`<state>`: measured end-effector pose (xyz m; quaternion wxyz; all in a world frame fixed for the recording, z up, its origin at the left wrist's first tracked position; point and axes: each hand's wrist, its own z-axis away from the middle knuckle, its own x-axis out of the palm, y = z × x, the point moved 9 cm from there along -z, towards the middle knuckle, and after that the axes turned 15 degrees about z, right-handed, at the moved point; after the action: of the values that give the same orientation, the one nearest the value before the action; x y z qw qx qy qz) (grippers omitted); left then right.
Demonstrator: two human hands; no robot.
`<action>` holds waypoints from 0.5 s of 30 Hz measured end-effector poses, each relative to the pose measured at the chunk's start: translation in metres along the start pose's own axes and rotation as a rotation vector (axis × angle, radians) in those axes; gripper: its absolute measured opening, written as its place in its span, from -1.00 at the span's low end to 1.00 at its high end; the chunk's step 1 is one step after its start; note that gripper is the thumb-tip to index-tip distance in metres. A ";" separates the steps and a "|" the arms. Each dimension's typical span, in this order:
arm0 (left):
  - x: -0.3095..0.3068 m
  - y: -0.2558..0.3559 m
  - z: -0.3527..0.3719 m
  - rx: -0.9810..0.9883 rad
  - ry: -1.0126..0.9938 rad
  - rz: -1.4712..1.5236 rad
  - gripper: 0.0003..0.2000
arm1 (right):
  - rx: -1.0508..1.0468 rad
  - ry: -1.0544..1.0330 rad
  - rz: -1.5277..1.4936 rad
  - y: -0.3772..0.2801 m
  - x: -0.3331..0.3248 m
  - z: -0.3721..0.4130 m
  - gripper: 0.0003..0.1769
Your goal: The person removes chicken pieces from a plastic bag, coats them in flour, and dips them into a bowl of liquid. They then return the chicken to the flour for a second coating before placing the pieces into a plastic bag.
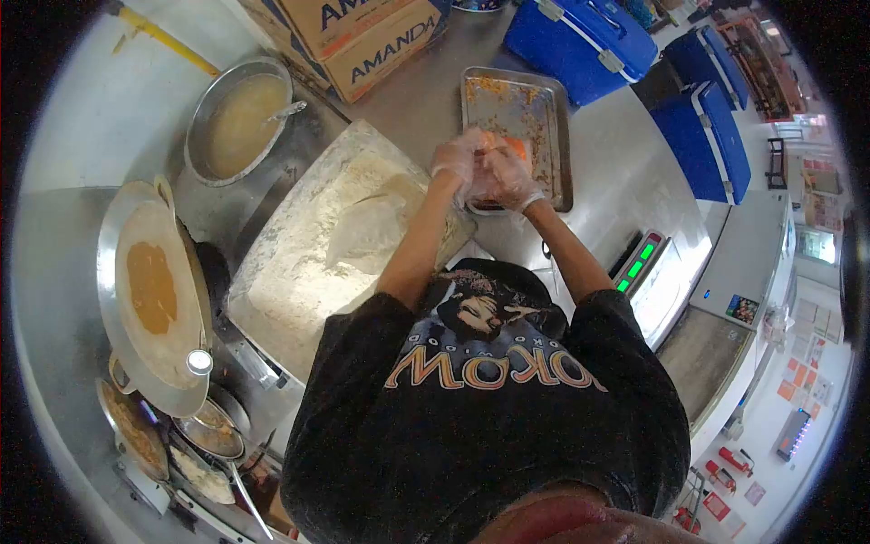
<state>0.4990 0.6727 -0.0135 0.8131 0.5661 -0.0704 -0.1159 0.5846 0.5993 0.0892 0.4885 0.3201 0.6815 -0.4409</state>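
Both of my hands wear clear plastic gloves and meet above the near left part of a metal tray [564,172]. My left hand [458,161] has its fingers curled in against the other hand. My right hand [512,181] is closed around a bright orange thing [517,145], whose kind I cannot make out. Part of it is hidden by the fingers and glove. Orange-brown bits are scattered over the tray. Left of my forearm lies a wide tub of white flour [308,245], with a pale, flat object [367,231] resting on the flour.
A bowl of cloudy liquid [240,127] with a metal utensil stands behind the flour. A large wok with brown oil [152,286] is at the left. Cardboard boxes [390,54] and a blue cooler [580,45] line the back. A digital scale [640,263] sits at the right.
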 end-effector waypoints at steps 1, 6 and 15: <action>0.001 0.016 0.008 0.164 0.033 0.168 -0.66 | -0.035 0.034 0.062 0.005 -0.007 -0.005 -0.70; 0.014 0.047 0.039 0.134 0.065 -0.236 -0.67 | -0.018 -0.119 0.428 -0.008 -0.031 -0.019 -0.64; 0.040 0.087 0.064 0.209 0.138 0.101 -0.66 | 0.242 -0.016 0.397 0.045 -0.041 0.001 -0.75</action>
<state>0.5314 0.6330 0.0892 0.7573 0.6502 -0.0543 -0.0278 0.6376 0.6161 0.1150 0.5292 0.5007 0.5433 -0.4172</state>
